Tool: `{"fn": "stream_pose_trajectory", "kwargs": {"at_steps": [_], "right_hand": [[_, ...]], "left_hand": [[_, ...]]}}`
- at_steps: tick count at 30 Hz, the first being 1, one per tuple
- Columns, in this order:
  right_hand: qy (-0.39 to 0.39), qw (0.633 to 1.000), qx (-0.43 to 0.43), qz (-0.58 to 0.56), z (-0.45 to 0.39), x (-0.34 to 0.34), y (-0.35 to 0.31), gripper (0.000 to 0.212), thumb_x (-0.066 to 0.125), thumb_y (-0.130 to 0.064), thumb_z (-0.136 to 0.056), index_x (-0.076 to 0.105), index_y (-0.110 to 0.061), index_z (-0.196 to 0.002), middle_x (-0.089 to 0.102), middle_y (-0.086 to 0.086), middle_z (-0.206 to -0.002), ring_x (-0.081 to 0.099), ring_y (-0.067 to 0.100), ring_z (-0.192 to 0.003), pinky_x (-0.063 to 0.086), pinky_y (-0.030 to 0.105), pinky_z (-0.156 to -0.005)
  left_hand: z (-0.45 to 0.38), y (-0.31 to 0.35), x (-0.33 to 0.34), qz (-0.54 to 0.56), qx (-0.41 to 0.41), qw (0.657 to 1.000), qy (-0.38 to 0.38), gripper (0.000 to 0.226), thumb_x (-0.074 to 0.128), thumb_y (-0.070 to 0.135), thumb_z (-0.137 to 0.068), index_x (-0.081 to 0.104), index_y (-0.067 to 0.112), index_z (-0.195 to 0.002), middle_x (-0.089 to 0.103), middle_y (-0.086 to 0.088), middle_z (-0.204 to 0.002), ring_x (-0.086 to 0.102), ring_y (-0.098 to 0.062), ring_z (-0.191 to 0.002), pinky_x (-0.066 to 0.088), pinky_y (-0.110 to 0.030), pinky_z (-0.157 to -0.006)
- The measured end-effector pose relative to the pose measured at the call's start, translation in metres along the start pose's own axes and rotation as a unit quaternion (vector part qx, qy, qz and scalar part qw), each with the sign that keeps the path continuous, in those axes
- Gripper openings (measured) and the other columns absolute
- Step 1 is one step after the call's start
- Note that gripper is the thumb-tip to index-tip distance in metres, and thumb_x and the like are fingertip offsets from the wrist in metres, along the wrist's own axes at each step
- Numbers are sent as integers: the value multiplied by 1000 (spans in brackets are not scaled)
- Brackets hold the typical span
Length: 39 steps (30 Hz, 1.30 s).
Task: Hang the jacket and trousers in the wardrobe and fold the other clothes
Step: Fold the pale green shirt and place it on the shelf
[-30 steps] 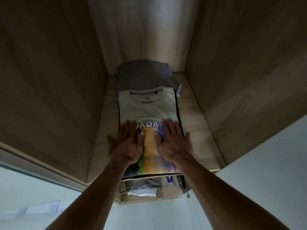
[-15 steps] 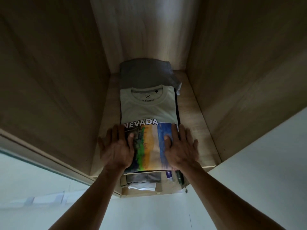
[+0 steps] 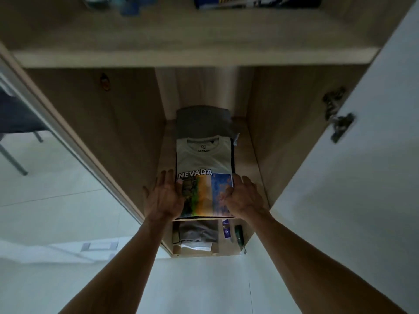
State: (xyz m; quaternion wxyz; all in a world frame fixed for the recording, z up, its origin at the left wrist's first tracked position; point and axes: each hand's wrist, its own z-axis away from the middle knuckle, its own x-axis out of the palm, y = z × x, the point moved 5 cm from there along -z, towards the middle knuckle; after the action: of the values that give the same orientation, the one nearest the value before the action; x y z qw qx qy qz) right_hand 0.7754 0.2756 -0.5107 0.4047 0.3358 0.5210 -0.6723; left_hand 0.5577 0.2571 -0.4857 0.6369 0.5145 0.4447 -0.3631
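A folded pale T-shirt (image 3: 204, 162) with "NEVADA" lettering and a colourful print lies on a wooden wardrobe shelf (image 3: 248, 159), on top of a dark folded garment. A folded grey garment (image 3: 204, 121) lies behind it, against the back wall. My left hand (image 3: 164, 196) rests at the shirt's left front edge, fingers straight. At the right front edge is my right hand (image 3: 243, 196), fingers straight too. Both hands flank the print and hold nothing.
The shelf below holds folded grey and white clothes (image 3: 197, 234) and small items (image 3: 238, 233). An upper shelf (image 3: 192, 57) spans the top of the view. The white wardrobe door (image 3: 353, 200) with its hinge (image 3: 337, 118) stands open at the right. A chair leg (image 3: 13, 159) stands on the floor, left.
My hands have slid apart from the middle of the print to the shirt's left and right front edges. The camera has pulled back, showing the upper shelf and the door.
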Motion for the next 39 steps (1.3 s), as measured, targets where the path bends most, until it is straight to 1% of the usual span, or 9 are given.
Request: {"fn": "stream_pose_trajectory", "kwargs": {"at_steps": [4,10,12,16,20,28,32,35,39], "right_hand": [[-3,1000,-10,-26,42,-49,-25,41,33,-36,-102,38,-24,-141,48,10,-131,52,30,-118,49,48,-95],[9,998,-41,-51,115,-116,-59,41,40,-34,-98,41,-25,-139,51,10,-133,52,31,-119,48,46,-96],[25,996,-54,-61,143,-136,-72,42,40,-35,-99,37,-28,-140,53,9,-133,54,31,-117,50,46,-93],[69,991,-86,-77,206,-176,-97,43,39,-36,-99,32,-27,-140,59,10,-125,60,32,-110,53,48,-91],[111,988,-70,-79,277,-205,-118,51,42,-34,-100,34,-22,-149,50,13,-141,54,34,-123,47,46,-101],[197,974,-93,-63,454,-248,-149,51,58,-23,-97,42,-19,-146,51,12,-139,50,29,-128,45,39,-103],[255,962,-85,-41,525,-291,-141,53,58,-27,-98,41,-22,-147,49,7,-142,48,26,-130,44,37,-103],[313,946,-84,-30,573,-327,-132,48,58,-27,-98,44,-25,-144,52,4,-139,52,24,-127,47,38,-101],[396,913,-91,-14,624,-375,-118,44,58,-24,-98,48,-23,-141,52,3,-139,51,22,-126,48,36,-98]], "left_hand": [[40,27,-68,16,15,1000,14,46,31,38,-104,30,19,-145,40,-8,-150,48,-36,-129,25,-61,-113],[102,49,-146,27,51,998,37,37,25,49,-103,37,23,-127,51,-8,-134,55,-36,-119,33,-59,-106],[125,53,-172,43,73,995,47,44,24,50,-103,36,23,-136,47,-8,-141,52,-36,-124,32,-61,-108],[175,53,-223,61,116,988,77,54,26,48,-105,29,21,-151,34,-7,-157,39,-32,-140,28,-55,-113],[232,37,-265,58,156,982,93,53,28,47,-105,29,21,-151,34,-6,-157,42,-32,-138,31,-57,-112],[339,21,-333,98,232,960,125,41,42,38,-103,44,15,-136,50,-10,-138,56,-32,-116,51,-49,-91],[386,58,-351,139,286,940,122,40,47,35,-102,44,13,-136,49,-12,-135,56,-33,-114,51,-51,-92],[422,97,-360,164,328,922,120,49,47,34,-102,37,14,-146,45,-11,-142,53,-28,-121,47,-46,-99],[458,154,-366,187,381,899,109,53,48,36,-102,34,15,-148,43,-9,-145,47,-27,-130,40,-43,-106]]}}
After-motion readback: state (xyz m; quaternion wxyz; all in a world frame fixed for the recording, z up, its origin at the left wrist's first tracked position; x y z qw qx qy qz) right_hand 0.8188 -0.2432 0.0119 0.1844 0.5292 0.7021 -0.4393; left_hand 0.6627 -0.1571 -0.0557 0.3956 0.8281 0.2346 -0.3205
